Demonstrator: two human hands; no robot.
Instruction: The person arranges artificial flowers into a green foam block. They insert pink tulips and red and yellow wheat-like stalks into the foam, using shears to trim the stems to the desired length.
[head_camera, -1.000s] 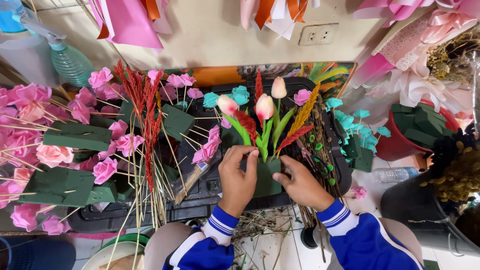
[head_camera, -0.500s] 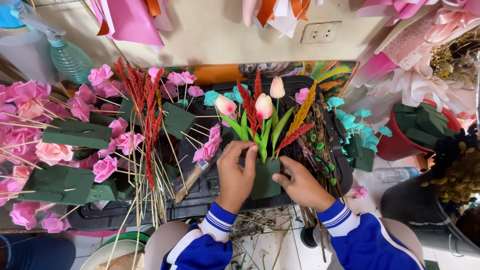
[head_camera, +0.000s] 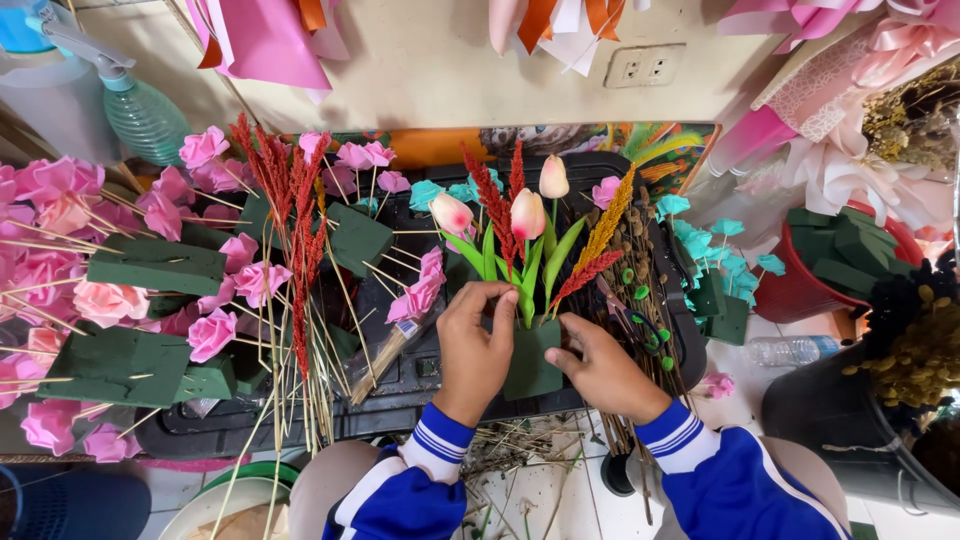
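Observation:
A small green foam block (head_camera: 530, 362) stands in front of me with several artificial stems stuck in it: pink-white tulips (head_camera: 527, 213), green leaves, red spikes (head_camera: 495, 205) and an orange-yellow spike (head_camera: 607, 222). My left hand (head_camera: 475, 350) wraps the block's left side, its fingers up at the base of the stems. On the block's right side rests my right hand (head_camera: 603, 372), fingers pressed to the foam. Both sleeves are blue with white stripes.
Green foam blocks (head_camera: 155, 265) bristling with pink paper roses (head_camera: 105, 300) on sticks fill the left. Red dried spikes (head_camera: 290, 195) stand beside them. Teal paper flowers (head_camera: 725, 245), a red pot of foam (head_camera: 835, 255), a spray bottle (head_camera: 140, 115) and a black tray (head_camera: 400, 385) surround me.
The arrangement and both hands stay almost in place. My left fingers have shifted slightly at the base of the stems.

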